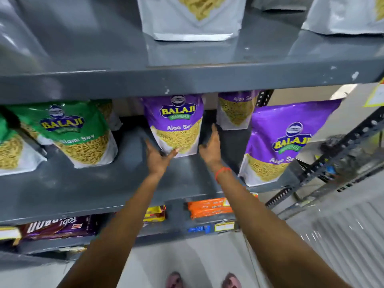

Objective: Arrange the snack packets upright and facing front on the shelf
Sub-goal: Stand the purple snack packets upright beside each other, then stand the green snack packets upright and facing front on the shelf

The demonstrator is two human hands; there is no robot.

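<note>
The middle purple packet stands upright on the grey shelf, set back toward the rear. Its long axis runs top to bottom and its printed front faces outward, logo at the top, clear window of yellow sev below.

The left hand is at the packet's lower left corner, fingers spread and open, thumb touching the bottom edge. The right hand is just beside the packet's right edge, fingers loosely extended and apart; whether it touches the packet cannot be told. Neither hand is closed around it. An orange band circles the right wrist.

Behind and to the right, a second purple packet stands upright, front outward, its top hidden by the shelf above. Farther right, near the front edge, a third purple packet leans, its top tilted to the right. To the left, a green packet tilts with its top leaning left, front still outward.

On the upper shelf stand pale pouches. On the lower shelf lie orange packs and a dark maroon pack.
</note>
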